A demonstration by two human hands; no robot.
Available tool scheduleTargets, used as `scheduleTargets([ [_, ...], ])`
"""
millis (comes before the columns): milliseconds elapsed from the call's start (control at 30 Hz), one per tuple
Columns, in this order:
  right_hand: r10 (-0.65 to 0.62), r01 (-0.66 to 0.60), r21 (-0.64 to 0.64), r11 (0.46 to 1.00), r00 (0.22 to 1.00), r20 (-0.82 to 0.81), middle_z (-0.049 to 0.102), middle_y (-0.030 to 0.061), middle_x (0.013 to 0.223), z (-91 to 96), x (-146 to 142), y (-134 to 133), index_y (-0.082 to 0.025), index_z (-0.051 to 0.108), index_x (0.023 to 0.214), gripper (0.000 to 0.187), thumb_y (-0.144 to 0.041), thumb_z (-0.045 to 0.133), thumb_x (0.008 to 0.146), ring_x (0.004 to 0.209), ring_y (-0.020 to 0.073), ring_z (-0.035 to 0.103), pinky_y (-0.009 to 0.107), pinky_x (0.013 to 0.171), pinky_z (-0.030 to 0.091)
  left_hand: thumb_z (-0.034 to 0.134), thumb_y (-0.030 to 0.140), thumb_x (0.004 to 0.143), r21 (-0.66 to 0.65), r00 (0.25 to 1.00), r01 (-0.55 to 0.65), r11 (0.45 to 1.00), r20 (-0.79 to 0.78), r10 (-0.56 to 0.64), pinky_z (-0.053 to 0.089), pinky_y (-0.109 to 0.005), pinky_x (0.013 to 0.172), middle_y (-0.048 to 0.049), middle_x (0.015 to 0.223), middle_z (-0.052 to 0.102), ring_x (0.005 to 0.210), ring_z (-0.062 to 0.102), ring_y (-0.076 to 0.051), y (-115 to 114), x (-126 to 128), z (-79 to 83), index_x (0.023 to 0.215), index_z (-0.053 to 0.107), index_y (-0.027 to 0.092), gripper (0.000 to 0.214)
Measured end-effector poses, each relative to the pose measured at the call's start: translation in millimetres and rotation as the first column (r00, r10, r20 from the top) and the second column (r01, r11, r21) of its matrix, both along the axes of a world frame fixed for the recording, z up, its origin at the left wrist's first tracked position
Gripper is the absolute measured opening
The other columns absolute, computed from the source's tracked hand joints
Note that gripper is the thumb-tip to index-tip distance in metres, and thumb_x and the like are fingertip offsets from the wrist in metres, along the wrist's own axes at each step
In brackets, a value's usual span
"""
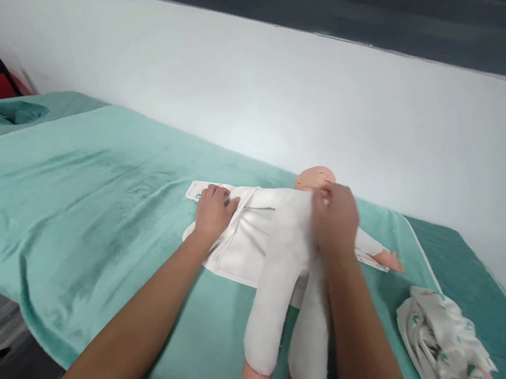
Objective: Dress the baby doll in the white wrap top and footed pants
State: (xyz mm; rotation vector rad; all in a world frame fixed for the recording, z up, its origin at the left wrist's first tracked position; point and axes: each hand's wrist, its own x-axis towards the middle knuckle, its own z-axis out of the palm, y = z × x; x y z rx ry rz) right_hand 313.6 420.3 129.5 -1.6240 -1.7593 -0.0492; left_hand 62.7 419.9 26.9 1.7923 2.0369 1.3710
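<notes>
Green blanket (91, 191): left hand (214, 212) grasps garment (249, 246); right hand (336, 220), blurred, near doll (280, 263), unclear.

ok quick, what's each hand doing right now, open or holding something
Left hand: on the shirt, fingers bent; gripping or not can't be told.
Right hand: at the doll, fingers curled, blurred; can't tell if holding anything.

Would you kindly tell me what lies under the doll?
A white garment is spread under the doll, with the green blanket beneath. Whatever the torso directly covers cannot be seen.
</notes>
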Motion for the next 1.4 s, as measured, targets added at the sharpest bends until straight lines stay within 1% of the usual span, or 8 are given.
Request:
scheduleTargets([
  [100, -0.258, 0.242, -0.165, 0.956, 0.962, -0.089, 0.07, 0.0143, 0.099, -10.7, 45, -18, -0.019, 0.063, 0.106, 0.032, -0.041, 0.042, 0.097, 0.095, 0.0305, 0.062, 0.039, 0.083, 0.042, 0.061, 0.031, 0.087, -0.008, 0.998, 0.012, 1.0, -0.067, -0.013, 0.041, -0.05, 0.1, -0.015, 0.108, 0.064, 0.111, 0.053, -0.036, -2, 3, 1.4, 0.092, 0.064, 0.02, 0.011],
  [267, -0.32, 0.248, -0.384, 0.889, 0.938, -0.134, 0.074, 0.0162, 0.099, -26.1, 67, -29, -0.019, 0.064, 0.109, 0.038, -0.049, 0.042, 0.097, 0.097, 0.0332, 0.066, 0.041, 0.083, 0.044, 0.056, 0.025, 0.09, 0.082, 0.996, 0.082, 0.993, -0.04, -0.079, 0.042, -0.046, 0.097, -0.0108, 0.098, 0.067, 0.104, 0.057, -0.031, -10, 9, 10.3, 0.086, 0.062, 0.023, 0.007],
  [467, -0.157, -0.038, -0.357, 0.933, 0.851, -0.501, 0.076, 0.0111, 0.107, -35.1, 65, -28, -0.022, 0.056, 0.13, 0.056, -0.06, 0.056, 0.089, 0.1, 0.029, 0.069, 0.041, 0.087, 0.051, 0.059, 0.023, 0.088, 0.092, 0.951, 0.136, 0.986, 0.266, -0.156, 0.044, -0.038, 0.092, -0.0058, 0.093, 0.068, 0.096, 0.061, -0.025, -19, 26, 25.8, 0.087, 0.062, 0.023, 0.003],
  [633, -0.045, -0.249, -0.289, 0.924, 0.68, -0.732, 0.071, 0.0111, 0.126, -40.4, 51, -33, -0.025, 0.047, 0.142, 0.074, -0.066, 0.065, 0.082, 0.105, 0.0262, 0.07, 0.041, 0.09, 0.057, 0.066, 0.021, 0.08, -0.002, 0.719, 0.191, 0.982, 0.681, -0.139, 0.047, -0.032, 0.081, -0.0012, 0.082, 0.068, 0.081, 0.062, -0.018, -7, 55, 50.5, 0.085, 0.061, 0.02, 0.007],
  [867, 0.098, -0.512, -0.235, 0.826, 0.542, -0.835, 0.061, 0.0125, 0.144, -46.5, 26, -40, -0.029, 0.037, 0.151, 0.082, -0.058, 0.072, 0.082, 0.125, 0.0254, 0.063, 0.044, 0.108, 0.05, 0.065, 0.017, 0.08, 0.012, 0.671, 0.259, 0.966, 0.717, -0.189, 0.042, -0.027, 0.064, 0.0021, 0.071, 0.065, 0.063, 0.057, -0.014, 11, 80, 94.1, 0.086, 0.058, 0.02, 0.01],
  [1067, 0.118, -0.586, -0.232, 0.776, 0.496, -0.86, 0.059, 0.0121, 0.146, -48.3, 27, -38, -0.029, 0.032, 0.154, 0.083, -0.055, 0.07, 0.085, 0.131, 0.0255, 0.059, 0.047, 0.113, 0.045, 0.065, 0.007, 0.077, -0.042, 0.75, 0.452, 0.891, 0.558, -0.355, 0.049, -0.033, 0.081, -0.0031, 0.091, 0.074, 0.089, 0.068, -0.02, -26, 88, 119.8, 0.087, 0.062, 0.02, 0.017],
  [1233, 0.116, -0.567, -0.24, 0.788, 0.519, -0.847, 0.061, 0.0112, 0.143, -50.8, 27, -38, -0.029, 0.031, 0.154, 0.082, -0.058, 0.066, 0.087, 0.128, 0.0251, 0.061, 0.046, 0.11, 0.048, 0.061, 0.013, 0.084, 0.074, 0.755, 0.551, 0.831, 0.38, -0.535, 0.053, -0.037, 0.096, -0.0062, 0.127, 0.067, 0.12, 0.063, -0.023, -81, 77, 102.0, 0.103, 0.067, 0.025, 0.023],
  [1400, 0.139, -0.549, -0.232, 0.803, 0.551, -0.823, 0.065, 0.0096, 0.137, -55.4, 29, -36, -0.029, 0.035, 0.153, 0.08, -0.06, 0.065, 0.086, 0.121, 0.0244, 0.065, 0.044, 0.105, 0.052, 0.063, 0.032, 0.091, 0.029, 0.903, 0.349, 0.937, 0.256, -0.344, 0.049, -0.045, 0.107, -0.0084, 0.135, 0.063, 0.13, 0.057, -0.027, -118, 45, 59.7, 0.122, 0.064, 0.029, 0.031],
])
